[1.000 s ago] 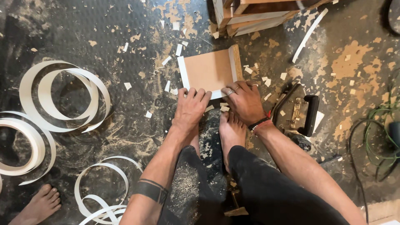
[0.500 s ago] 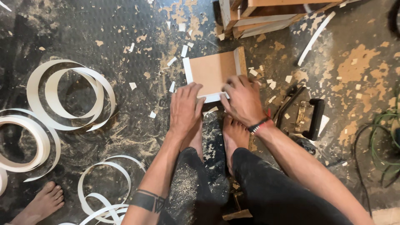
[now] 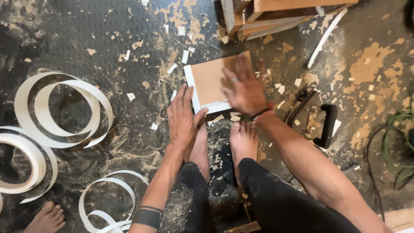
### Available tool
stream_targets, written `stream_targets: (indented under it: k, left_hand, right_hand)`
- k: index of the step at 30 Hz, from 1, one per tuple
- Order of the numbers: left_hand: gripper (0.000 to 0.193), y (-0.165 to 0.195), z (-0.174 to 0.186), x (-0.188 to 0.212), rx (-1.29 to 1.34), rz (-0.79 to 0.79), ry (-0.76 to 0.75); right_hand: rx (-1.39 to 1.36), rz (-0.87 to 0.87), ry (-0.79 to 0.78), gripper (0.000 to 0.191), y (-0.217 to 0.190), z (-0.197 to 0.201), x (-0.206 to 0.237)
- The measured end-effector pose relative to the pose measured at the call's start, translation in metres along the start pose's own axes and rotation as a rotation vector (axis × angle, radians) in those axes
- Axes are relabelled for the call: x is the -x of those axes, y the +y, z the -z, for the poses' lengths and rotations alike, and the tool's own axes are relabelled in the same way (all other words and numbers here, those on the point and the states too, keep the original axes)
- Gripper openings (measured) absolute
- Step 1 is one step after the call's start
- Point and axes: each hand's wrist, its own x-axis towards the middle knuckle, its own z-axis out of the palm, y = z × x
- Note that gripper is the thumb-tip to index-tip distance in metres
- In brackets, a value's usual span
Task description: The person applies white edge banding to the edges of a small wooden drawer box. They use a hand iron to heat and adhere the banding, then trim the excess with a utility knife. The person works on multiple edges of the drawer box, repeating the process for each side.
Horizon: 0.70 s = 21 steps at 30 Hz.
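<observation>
Floor: dark, gritty, strewn w/ sawdust, offcut chips, loose white edge-band coils at left.

Item 1 — brown board panel, square-ish, flat on floor just ahead of seated person's bare feet; white strip along its left and near edges.

Change vs. half a sec ago: right hand has slid up from panel's near-right corner to lie across its right half, blurred, so mid-sweep. Left hand has shifted little, sits at panel's near-left corner. Reads as rubbing/pressing the panel face while the other hand steadies; edge strip already on two sides.

Pose, left: arm straight down from the body, palm flat, fingers together pointing away, thumb out toward the panel corner. Grip holds nothing.
Pose, right: forearm angled in from lower right, palm down, fingers spread wide on board, band at wrist. No pinch, nothing held.

Item 2 — black-handled tool, right of feet, untouched.
Item 3 — stacked wood frames, top.
Item 4 — another person's foot, bottom left.
</observation>
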Motion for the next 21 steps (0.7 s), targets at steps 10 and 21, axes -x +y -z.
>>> stream_targets:
  k: [10,21]
  left_hand:
    - [0.083,0.001,0.023,0.04,0.246,0.164,-0.05]
    - [0.089,0.005,0.026,0.028,0.208,0.168,-0.106]
  right_hand:
    - [0.165,-0.066,0.034,0.055,-0.031,0.006,0.039]
    - [0.13,0.136,0.027,0.058,-0.037,0.0,0.053]
